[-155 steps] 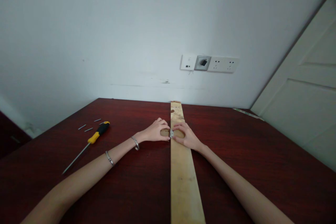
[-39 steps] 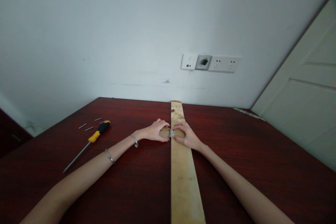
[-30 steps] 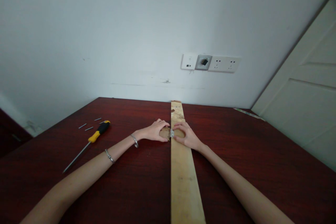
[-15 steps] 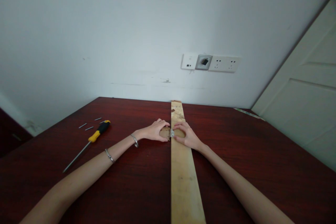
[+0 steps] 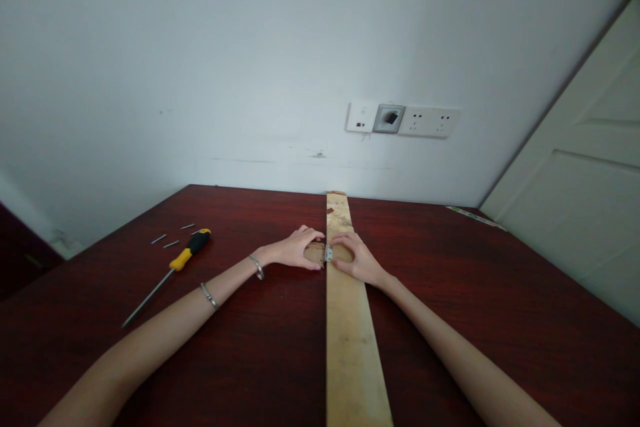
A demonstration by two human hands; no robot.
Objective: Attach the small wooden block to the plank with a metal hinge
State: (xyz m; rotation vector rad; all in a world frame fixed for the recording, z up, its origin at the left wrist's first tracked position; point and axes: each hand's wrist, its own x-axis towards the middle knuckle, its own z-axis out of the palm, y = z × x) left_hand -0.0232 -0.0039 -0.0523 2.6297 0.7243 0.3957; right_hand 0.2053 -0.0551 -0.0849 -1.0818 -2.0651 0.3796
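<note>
A long pale wooden plank (image 5: pixel 354 347) lies on the dark red table, running away from me to the wall. My left hand (image 5: pixel 290 251) grips a small wooden block (image 5: pixel 314 253) by its two sides, at the plank's left edge. Where block and plank meet sits a small silver metal hinge (image 5: pixel 329 253). My right hand (image 5: pixel 365 263) rests on the plank, thumb and fingers curved around the hinge's right side and closed at its ends. Exactly how the fingertips touch the hinge is too small to make out.
A yellow and black screwdriver (image 5: pixel 181 259) lies on the table (image 5: pixel 240 360) at the left. Several small metal screws (image 5: pixel 159 239) are scattered beside its handle. Wall sockets (image 5: pixel 429 121) sit above the table's back edge, and a white door (image 5: pixel 590 167) stands at the right.
</note>
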